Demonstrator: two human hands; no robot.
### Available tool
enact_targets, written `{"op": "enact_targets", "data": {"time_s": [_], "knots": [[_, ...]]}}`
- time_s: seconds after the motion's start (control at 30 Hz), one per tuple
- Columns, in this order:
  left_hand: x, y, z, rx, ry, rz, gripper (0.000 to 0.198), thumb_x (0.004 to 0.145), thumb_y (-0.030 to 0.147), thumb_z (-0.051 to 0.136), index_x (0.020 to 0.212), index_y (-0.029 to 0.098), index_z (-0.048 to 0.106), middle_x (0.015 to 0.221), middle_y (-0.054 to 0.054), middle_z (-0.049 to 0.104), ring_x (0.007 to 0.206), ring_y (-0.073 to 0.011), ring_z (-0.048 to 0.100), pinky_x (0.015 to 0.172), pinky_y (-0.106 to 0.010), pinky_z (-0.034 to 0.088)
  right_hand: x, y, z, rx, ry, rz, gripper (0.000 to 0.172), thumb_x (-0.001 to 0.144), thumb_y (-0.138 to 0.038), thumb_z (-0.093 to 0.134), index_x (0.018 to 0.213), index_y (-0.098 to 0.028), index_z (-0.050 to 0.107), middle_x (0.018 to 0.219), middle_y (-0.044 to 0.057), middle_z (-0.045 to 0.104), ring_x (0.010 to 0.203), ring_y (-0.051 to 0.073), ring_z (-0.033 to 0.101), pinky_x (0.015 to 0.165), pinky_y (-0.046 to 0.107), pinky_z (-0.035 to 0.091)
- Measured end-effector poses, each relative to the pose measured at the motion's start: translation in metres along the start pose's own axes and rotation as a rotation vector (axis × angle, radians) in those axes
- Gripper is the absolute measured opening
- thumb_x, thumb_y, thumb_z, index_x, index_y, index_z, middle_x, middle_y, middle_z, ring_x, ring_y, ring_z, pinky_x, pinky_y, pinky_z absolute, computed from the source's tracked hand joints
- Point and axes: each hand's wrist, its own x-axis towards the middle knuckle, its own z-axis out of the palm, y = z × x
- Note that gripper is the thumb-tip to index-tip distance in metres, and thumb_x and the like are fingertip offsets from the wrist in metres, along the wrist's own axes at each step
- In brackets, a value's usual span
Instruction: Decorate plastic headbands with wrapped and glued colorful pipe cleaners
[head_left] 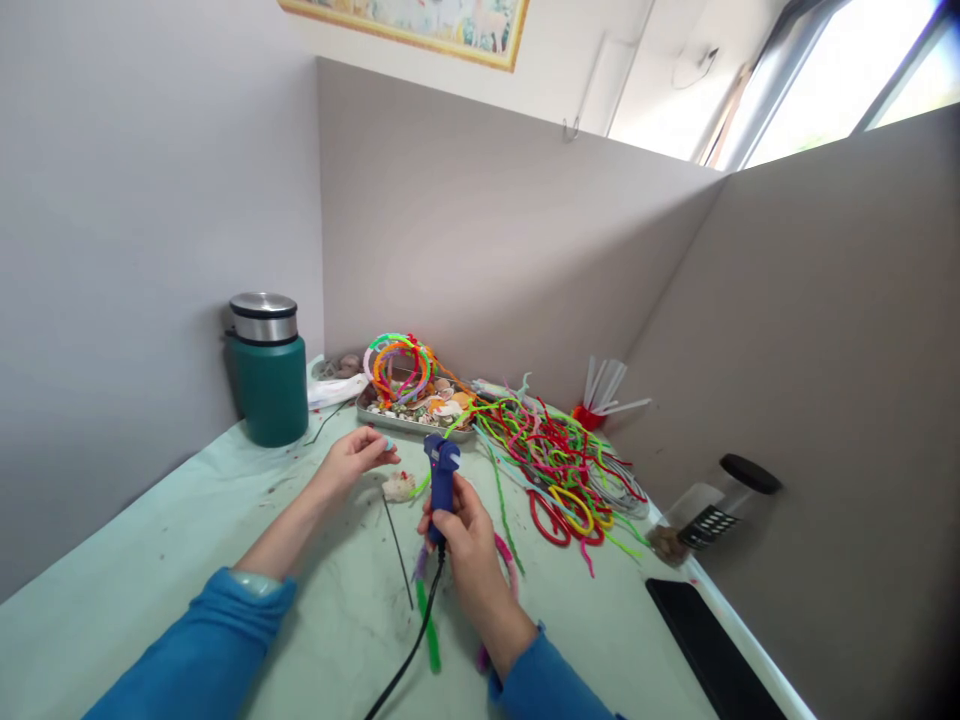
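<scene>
My right hand (466, 535) is wrapped round the handle of a blue hot glue gun (442, 490), its head pointing away from me and its black cord (409, 655) trailing toward the near edge. To its left, my left hand (354, 458) pinches a small pale-blue piece (389, 443), too small to name. On the table just below those fingertips lies a whitish lump (400, 487) with red specks. Under my right hand are parts of a fuzzy pipe-cleaner ring, with a green stretch (430, 630) and a pink one; the hand hides the rest.
Behind the hands, a metal tray (409, 425) holds shells and pipe-cleaner rings (397, 370). Tangled pipe cleaners (544, 440) and red-handled scissors (551, 518) lie right of it. A green bottle (271, 390), glue sticks (602, 385), a clear jar (705, 510) and a black slab (709, 645) stand or lie around.
</scene>
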Motion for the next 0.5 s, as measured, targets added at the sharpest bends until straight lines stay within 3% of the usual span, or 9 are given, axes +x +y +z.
{"op": "enact_targets", "data": {"time_s": [0.2,0.4,0.5], "knots": [[0.009,0.005,-0.005,0.040,-0.006,0.119,0.028,0.068,0.041,0.066,0.075,0.015,0.059,0.072,-0.004,0.067,0.072,-0.0169,0.065,0.081,-0.033,0.048,0.000,0.001,-0.001,-0.009,-0.006,-0.012,0.046,0.070,-0.019,0.052,0.116,-0.018,0.048,0.078,0.000,0.057,0.061,0.012,0.055,0.049,0.021,0.040],[0.003,0.012,-0.006,0.220,-0.116,-0.082,0.033,0.060,0.044,0.069,0.069,0.016,0.056,0.059,-0.002,0.066,0.061,-0.0186,0.065,0.064,-0.030,0.050,0.001,0.002,-0.001,-0.017,-0.004,-0.025,0.046,0.071,-0.019,0.051,0.117,-0.018,0.047,0.077,0.001,0.058,0.061,0.012,0.056,0.050,0.022,0.040],[-0.006,0.015,-0.006,0.337,-0.134,-0.163,0.036,0.060,0.046,0.068,0.075,0.015,0.058,0.052,-0.001,0.063,0.052,-0.0176,0.061,0.055,-0.029,0.047,0.000,0.002,-0.002,-0.025,-0.007,-0.040,0.046,0.072,-0.019,0.051,0.118,-0.017,0.047,0.077,0.001,0.059,0.061,0.012,0.056,0.053,0.023,0.041]]}}
